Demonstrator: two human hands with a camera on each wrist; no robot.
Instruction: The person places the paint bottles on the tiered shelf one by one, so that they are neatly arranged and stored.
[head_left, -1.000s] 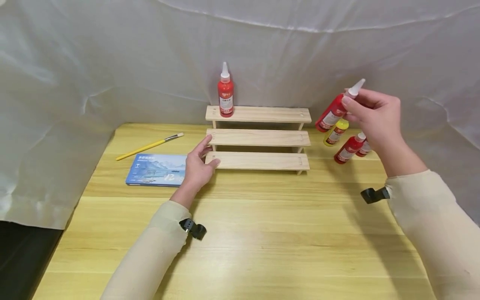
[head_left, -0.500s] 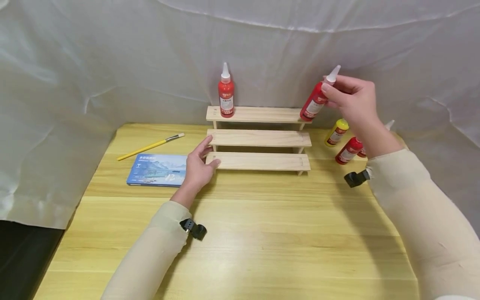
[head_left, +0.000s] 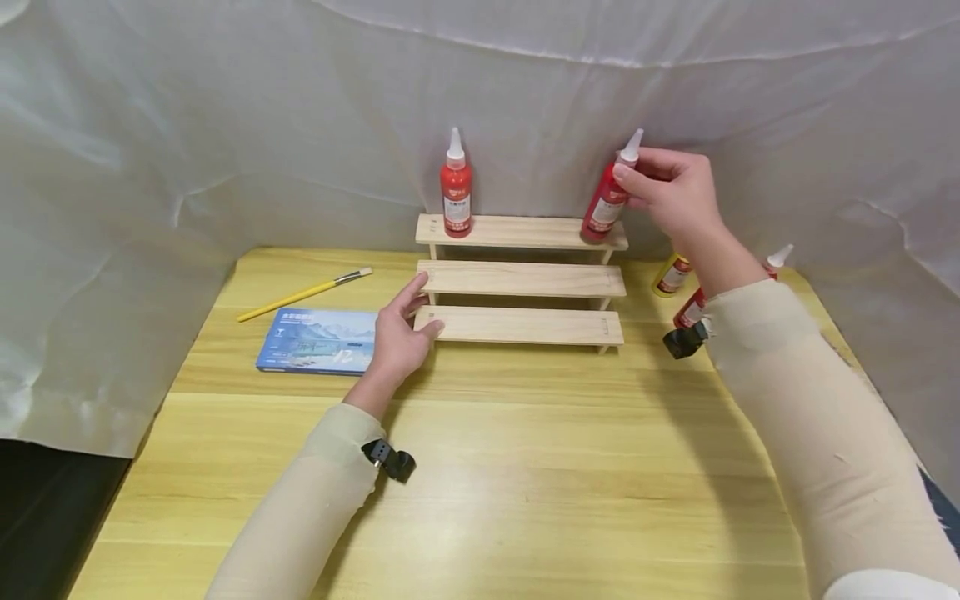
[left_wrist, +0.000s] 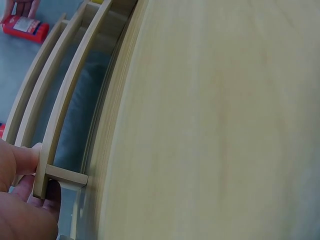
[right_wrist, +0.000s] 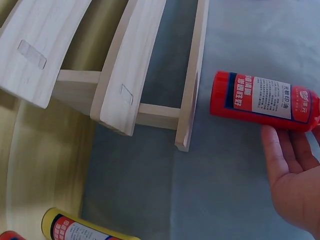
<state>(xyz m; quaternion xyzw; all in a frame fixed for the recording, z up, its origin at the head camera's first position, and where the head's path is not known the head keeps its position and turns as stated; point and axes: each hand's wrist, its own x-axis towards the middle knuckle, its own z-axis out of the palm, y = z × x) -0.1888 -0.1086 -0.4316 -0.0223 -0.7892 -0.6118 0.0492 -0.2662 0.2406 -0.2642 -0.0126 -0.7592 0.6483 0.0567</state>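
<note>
Left hand: my fingers grip the left end of the wooden three-tier rack.
Right hand: fingers pinch the red stamp-ink bottle.
Bottle: tilted above the top tier, right end (I see a gap).

We see a silvery-grey cloth backdrop rising behind the worktop and continuing along its left and right sides. Soft folds run through the fabric, and one long, shiny crease sags across its upper part. The worktop shows a yellowish wood grain, its bands running from left to right in the head view. Beyond its slanting left edge, below the cloth's hem, we make out a black area, too dark to identify. A pale reflection glows on the worktop's nearer half, and in both wrist views we find the cloth bluish-grey.
</note>
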